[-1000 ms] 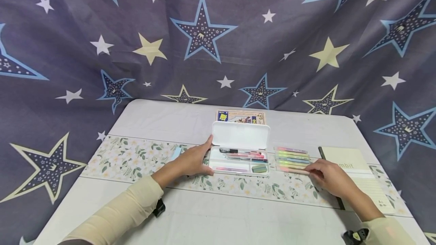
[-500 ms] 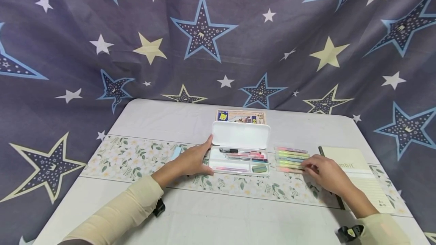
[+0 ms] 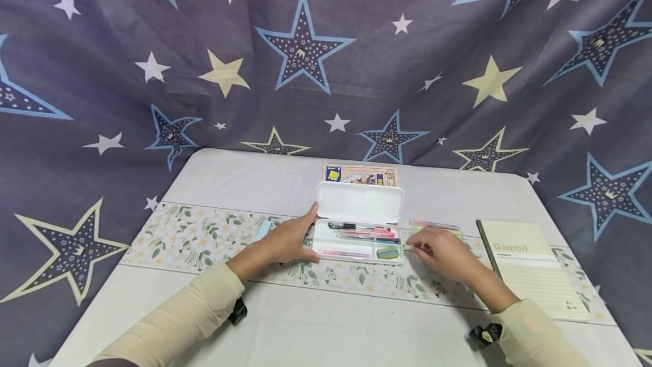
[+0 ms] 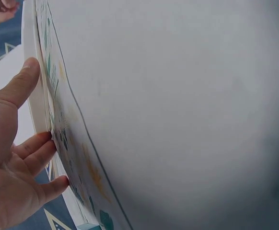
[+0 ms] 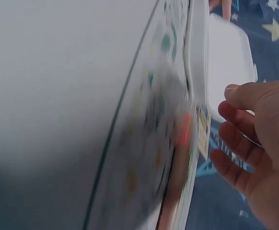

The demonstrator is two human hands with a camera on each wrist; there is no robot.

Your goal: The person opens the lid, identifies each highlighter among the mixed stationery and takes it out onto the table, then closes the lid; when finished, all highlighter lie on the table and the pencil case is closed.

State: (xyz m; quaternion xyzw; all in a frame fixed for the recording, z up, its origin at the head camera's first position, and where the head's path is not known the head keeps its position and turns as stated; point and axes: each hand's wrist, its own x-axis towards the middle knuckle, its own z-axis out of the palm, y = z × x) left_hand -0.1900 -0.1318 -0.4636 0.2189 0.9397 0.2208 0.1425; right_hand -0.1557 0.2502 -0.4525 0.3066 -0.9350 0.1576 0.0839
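Observation:
An open white pencil case (image 3: 321, 232) stands mid-table, its lid (image 3: 359, 203) raised. Inside are several pens (image 3: 364, 234) and a green block (image 3: 388, 252) in the front right compartment. My left hand (image 3: 287, 239) rests against the case's left end, thumb and fingers spread and fairly straight; the left wrist view has the same hand (image 4: 10, 158) at the case edge. My right hand (image 3: 444, 251) is just right of the case, over a clear pack of coloured highlighters (image 3: 435, 224), hiding most of it. In the right wrist view its loosely bent fingers (image 5: 235, 143) show nothing between them.
A cream notebook (image 3: 530, 276) marked "Gambit" lies at the right. Behind the lid is a printed box (image 3: 361, 174). A light blue item (image 3: 263, 229) lies partly behind my left hand. A floral strip (image 3: 188, 237) runs across the white table.
My right hand has moved left from the highlighters' right end to the pencil case's right edge, uncovering the notebook's title. The left hand and the case have stayed put.

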